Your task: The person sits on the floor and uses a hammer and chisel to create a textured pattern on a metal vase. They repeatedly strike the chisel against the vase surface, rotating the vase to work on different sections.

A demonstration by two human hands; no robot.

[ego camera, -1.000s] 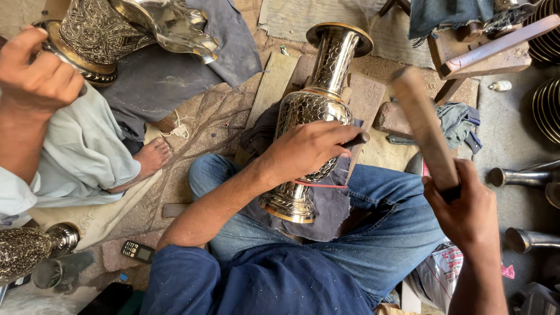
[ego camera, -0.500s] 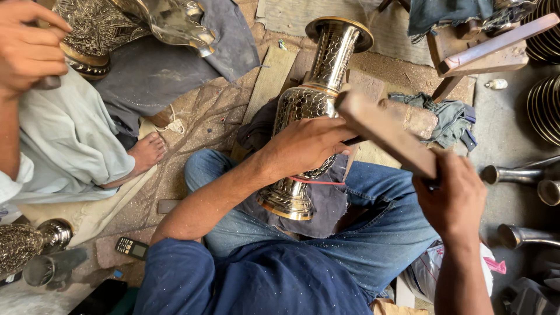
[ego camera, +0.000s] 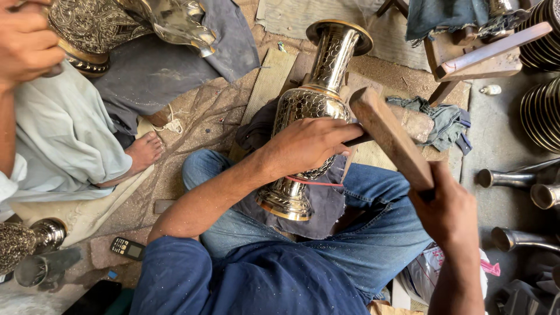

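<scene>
Floor: dusty workshop ground [ego camera: 204, 116].
Left hand [ego camera: 309, 143]: fingers pressed around chisel against engraved brass vase [ego camera: 309, 111].
Right hand [ego camera: 452, 213]: fist clamped on wooden mallet [ego camera: 391, 137].
Handling: vase likely heavy, rigid, slippery; steady its belly.

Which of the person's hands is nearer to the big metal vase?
Left. The left hand rests on the vase, pinning a thin tool; the right hand is off beside it, gripping a wooden mallet.

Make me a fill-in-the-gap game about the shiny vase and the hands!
1. The left hand rests on an engraved metal ____.
2. The right hand grips a mallet made of ____.
3. The vase lies across legs in blue ____.
4. A small phone lies on the ____.

Missing words: vase; wood; jeans; floor
</scene>
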